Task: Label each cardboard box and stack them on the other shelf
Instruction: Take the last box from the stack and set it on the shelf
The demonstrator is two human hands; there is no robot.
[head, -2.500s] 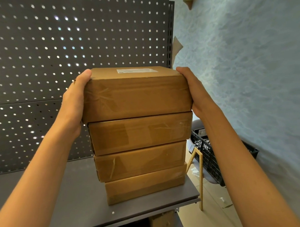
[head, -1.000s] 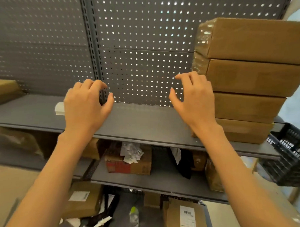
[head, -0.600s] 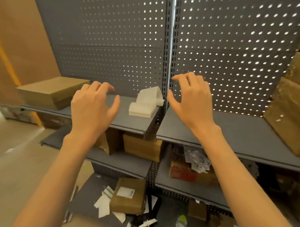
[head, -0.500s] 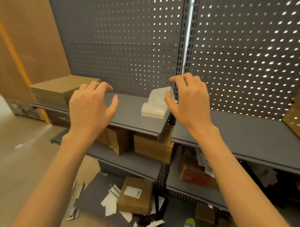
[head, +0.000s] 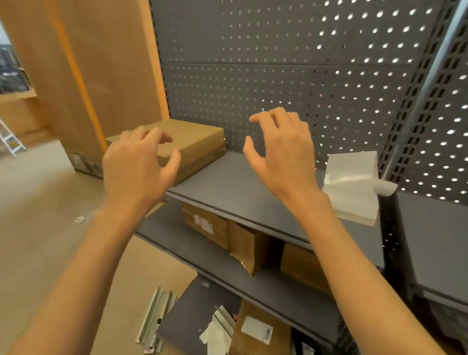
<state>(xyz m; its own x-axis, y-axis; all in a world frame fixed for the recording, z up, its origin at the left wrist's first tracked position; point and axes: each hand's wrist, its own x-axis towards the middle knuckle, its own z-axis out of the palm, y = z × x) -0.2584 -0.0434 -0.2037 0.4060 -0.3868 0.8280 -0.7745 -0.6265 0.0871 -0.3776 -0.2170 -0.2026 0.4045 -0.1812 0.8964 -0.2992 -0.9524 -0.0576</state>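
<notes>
A flat cardboard box (head: 197, 141) lies at the left end of the grey shelf (head: 236, 188), against the perforated back panel. My left hand (head: 137, 167) hovers in front of the box with loosely curled fingers and holds nothing. My right hand (head: 282, 151) hangs over the shelf to the right of the box, fingers spread and bent, also empty. A stack of white label sheets (head: 352, 183) rests on the shelf at the right, beside the upright post.
Lower shelves hold more cardboard boxes (head: 245, 243). On the floor lie a labelled box (head: 259, 335), loose papers (head: 217, 337) and metal rails (head: 155, 320). A tall brown panel (head: 91, 76) stands left of the shelving. A white stepladder (head: 3, 137) is at far left.
My view has swung left from the stacked boxes to the left shelf bay. Both empty hands have moved left with it and now hover near the lone box.
</notes>
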